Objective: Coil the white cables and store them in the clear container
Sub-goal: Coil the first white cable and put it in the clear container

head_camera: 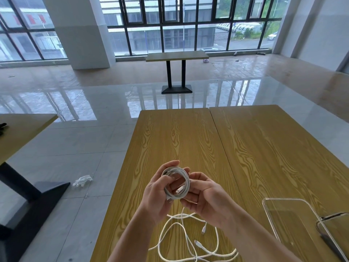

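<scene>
Both hands (pixel 160 193) (pixel 207 199) hold 1 coiled white cable (pixel 177 183) above table (pixel 170 138).

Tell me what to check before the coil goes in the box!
1. Coil wound into a neat ring: ok.
2. Both hands on it, left hand and right hand: ok.
3. Plug end tucked in so it won't unwind: cannot tell.
4. Box open on the table, to the right: ok.
5. Room in the box: ok, nothing shows in it.
6. All cables coiled: not ok, loose cables lie under the hands.
</scene>
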A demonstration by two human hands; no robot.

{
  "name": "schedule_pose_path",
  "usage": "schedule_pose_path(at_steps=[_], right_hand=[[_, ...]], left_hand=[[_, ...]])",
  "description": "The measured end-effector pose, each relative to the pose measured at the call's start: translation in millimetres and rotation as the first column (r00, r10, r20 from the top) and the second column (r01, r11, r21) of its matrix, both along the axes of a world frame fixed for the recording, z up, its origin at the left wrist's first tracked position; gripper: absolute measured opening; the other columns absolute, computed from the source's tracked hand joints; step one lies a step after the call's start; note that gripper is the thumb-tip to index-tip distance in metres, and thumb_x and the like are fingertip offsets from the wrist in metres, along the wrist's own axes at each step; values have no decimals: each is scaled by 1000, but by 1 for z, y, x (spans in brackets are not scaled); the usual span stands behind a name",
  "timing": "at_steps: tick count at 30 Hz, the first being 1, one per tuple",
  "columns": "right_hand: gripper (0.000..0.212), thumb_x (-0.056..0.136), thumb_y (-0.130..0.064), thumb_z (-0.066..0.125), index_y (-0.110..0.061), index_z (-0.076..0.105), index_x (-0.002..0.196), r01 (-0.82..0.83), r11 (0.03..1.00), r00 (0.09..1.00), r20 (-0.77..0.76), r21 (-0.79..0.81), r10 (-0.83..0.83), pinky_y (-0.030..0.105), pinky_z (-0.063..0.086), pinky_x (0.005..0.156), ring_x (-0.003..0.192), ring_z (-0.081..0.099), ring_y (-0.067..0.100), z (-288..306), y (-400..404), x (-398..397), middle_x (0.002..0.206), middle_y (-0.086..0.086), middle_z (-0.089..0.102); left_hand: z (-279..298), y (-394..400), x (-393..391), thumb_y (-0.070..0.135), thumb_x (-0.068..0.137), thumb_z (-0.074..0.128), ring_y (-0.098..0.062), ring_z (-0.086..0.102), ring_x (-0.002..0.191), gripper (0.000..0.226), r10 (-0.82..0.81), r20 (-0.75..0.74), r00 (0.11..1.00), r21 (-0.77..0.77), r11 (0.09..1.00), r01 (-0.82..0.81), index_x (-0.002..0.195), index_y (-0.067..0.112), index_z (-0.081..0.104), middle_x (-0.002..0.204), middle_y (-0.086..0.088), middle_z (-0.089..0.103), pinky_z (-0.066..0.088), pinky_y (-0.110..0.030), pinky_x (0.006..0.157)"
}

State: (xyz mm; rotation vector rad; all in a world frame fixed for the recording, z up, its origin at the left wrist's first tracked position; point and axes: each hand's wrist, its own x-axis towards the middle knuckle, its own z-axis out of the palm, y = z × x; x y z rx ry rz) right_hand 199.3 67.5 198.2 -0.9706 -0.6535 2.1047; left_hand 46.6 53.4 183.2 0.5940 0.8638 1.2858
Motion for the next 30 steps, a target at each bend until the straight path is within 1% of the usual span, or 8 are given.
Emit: schedule_pose_path(at_steps=[9,12,14,16,20,22,27,30], right_hand=[[25,97,-5,46,-6,61,116,7,999,994,109,38,-11,39,53,73,80,70,26,-4,0,-2,94,18,74],[28,93,-3,50,-15,60,117,1,983,962,268,183,-51,39,53,74,83,70,23,-5,-2,-3,94,11,76],[34,89,-3,56,-31,65,107,-65,904,857,488,422,-165,32,55,71,83,67,17,-8,-3,0,94,-1,74],[40,85,-7,62,-43,68,98,-242,713,721,614,658,-322,22,51,65,75,59,8,-10,-5,5,89,-10,63],[30,84,-19,72,-35,72,110,-610,343,573,697,714,-432,8,41,71,76,50,-5,-11,-6,1,84,-24,48],[24,85,-22,71,-30,72,107,-642,295,554,695,707,-459,6,37,73,79,48,-11,-13,-5,0,83,-28,47],[11,87,-24,68,-23,71,97,-610,241,610,641,755,-467,28,54,73,83,60,3,-18,-4,4,88,-13,66],[13,89,-26,66,-21,72,98,-579,231,651,613,782,-447,31,57,73,85,65,6,-17,-4,8,92,-9,71]], left_hand=[[3,-1,3,-6,94,41,-35,72,95,31,100,-147,984,-17,994,-104,114,2,63,107,-26,72,60,-37,72],[1,0,3,-5,94,43,-34,71,94,29,136,-209,968,-20,989,-143,111,4,65,104,-24,73,59,-36,71],[-1,2,3,-5,94,43,-33,71,93,29,162,-256,953,-20,985,-173,109,5,66,103,-23,73,59,-34,69],[-4,3,2,-5,93,44,-31,71,90,30,185,-289,939,-20,980,-200,107,7,68,101,-22,73,59,-34,68],[-6,4,3,-7,92,40,-39,69,98,34,170,-316,933,9,984,-177,111,6,66,103,-25,72,58,-44,80],[-5,4,4,-8,92,39,-40,69,98,35,169,-333,928,24,985,-171,111,5,66,101,-24,73,58,-45,80],[-5,3,3,-9,90,40,-42,69,99,35,175,-370,912,39,984,-173,109,4,67,101,-25,73,56,-52,86],[-7,2,-1,-8,91,42,-44,68,101,33,190,-355,915,17,980,-196,109,4,67,103,-27,71,55,-53,88]])
